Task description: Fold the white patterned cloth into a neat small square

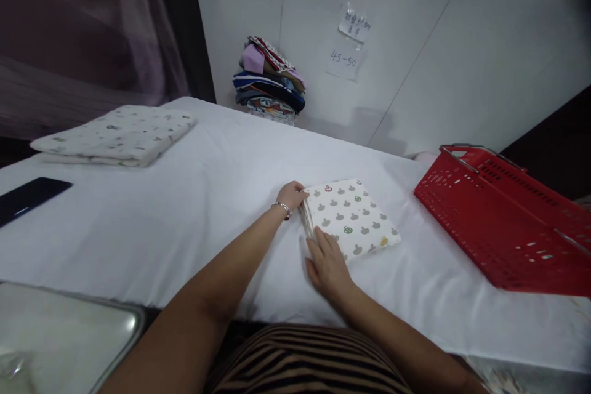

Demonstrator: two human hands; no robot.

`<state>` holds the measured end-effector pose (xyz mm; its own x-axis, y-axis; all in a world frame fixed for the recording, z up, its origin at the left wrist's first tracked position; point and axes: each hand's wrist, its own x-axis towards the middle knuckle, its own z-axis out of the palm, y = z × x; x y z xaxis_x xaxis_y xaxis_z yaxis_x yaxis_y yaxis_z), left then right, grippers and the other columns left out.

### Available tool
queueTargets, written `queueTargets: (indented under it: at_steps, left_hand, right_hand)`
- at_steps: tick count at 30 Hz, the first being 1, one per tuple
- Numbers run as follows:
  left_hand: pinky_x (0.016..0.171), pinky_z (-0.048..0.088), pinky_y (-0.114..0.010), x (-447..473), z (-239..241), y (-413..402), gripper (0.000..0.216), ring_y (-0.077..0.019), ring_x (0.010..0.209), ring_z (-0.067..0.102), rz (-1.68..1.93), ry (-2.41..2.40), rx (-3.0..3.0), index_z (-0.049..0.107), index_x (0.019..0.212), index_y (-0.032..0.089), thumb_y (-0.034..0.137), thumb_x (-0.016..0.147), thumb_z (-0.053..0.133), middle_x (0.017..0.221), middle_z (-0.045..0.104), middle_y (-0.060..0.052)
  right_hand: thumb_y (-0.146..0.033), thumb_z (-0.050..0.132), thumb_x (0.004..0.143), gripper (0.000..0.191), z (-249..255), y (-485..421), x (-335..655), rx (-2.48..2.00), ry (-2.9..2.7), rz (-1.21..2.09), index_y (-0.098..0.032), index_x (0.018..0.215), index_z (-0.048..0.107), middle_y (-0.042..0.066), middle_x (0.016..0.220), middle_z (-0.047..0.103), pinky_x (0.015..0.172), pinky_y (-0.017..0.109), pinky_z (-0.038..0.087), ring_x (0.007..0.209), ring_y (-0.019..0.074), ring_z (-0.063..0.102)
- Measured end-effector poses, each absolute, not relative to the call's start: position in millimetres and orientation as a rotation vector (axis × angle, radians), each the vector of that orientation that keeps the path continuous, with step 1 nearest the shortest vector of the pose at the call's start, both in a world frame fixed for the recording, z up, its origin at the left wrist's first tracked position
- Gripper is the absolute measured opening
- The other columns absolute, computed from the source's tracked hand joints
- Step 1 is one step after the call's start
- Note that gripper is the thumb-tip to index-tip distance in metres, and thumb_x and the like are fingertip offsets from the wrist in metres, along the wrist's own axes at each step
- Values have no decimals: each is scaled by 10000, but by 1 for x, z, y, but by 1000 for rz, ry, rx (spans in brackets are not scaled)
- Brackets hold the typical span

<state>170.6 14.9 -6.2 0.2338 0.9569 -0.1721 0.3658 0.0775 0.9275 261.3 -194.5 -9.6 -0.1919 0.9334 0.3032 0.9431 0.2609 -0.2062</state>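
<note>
A folded white cloth [353, 217] printed with grey, red, green and yellow mushrooms lies flat on the white-covered table. My left hand [292, 196], with a bracelet at the wrist, is closed on its far left corner. At the near left corner, my right hand [329, 263] grips the folded edge, its fingers close together and the thumb lower down. The stacked layers of the fold show between the two hands.
A red plastic basket [498, 221] with metal handles stands at the right. Another folded printed cloth [120, 134] lies at the left, near a dark phone-like slab [32, 197]. Beyond the table, a pile of folded fabrics [270, 81] rests against the wall below handwritten paper signs [342, 61].
</note>
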Motion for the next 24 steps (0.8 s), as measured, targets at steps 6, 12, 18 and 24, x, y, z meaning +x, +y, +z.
queueTargets:
  at_steps: [6,12,18,24]
  left_hand:
    - [509,422,-200,153,3,3,194,-96,553,547,839,1256,1518,606,698,170,360,661,631,687,630,0]
    - [622,429,-232,153,-2,-18,145,-118,638,562,861,1144,1615,666,668,170,304,640,619,657,643,15]
    - [626,421,-233,155,-8,-23,115,-127,651,575,760,1205,1619,667,672,166,269,633,634,670,657,4]
    - [616,413,-227,157,-5,-25,91,-123,653,579,740,1297,1592,659,669,172,256,651,629,684,663,3]
  right_hand:
    - [-220,465,819,335,13,-175,280,-1656,-1962,242,-169,1128,585,108,1184,581,948,372,404,1095,225,508]
    - [-176,438,816,251,28,-125,296,-1688,-1769,313,-203,956,644,44,928,668,806,307,453,870,179,594]
    - [-119,431,801,261,14,-104,292,-1655,-1816,323,-192,937,641,58,918,657,794,308,436,858,181,577]
    - [-79,435,779,259,2,-110,289,-1538,-1825,275,-181,925,622,55,897,631,809,308,426,862,180,545]
